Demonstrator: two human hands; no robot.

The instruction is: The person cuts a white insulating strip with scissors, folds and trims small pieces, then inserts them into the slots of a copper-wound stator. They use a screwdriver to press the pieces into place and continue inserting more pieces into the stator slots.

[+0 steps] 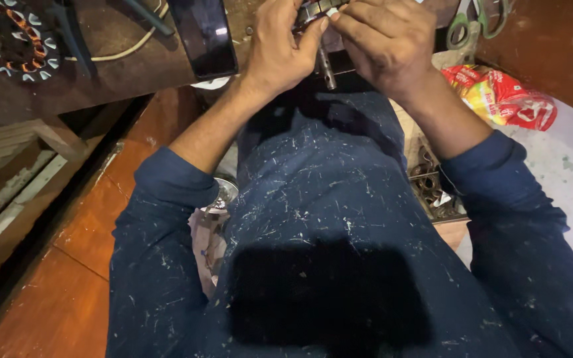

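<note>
While both hands work at the top edge of the view, I see the left hand (pixel 278 46) and right hand (pixel 386 43) each with a grip pinching one small metal part (pixel 318 16) with a projecting shaft, held above the lap beside the bench (pixel 101 59). Right of the lap, an open wooden box (pixel 436 192) holds dark metal pieces; a red packet (pixel 505 96) lies further right.

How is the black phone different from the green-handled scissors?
The flat black phone is a dark, glossy rectangle, while the green-handled scissors have looped handles with open holes. The phone lies beside the left hand; the scissors lie beyond the right hand. The phone's whole lower end shows, but of the scissors only the handles are in view. Both rest on the brown wooden bench, and neither hand touches them.
</note>
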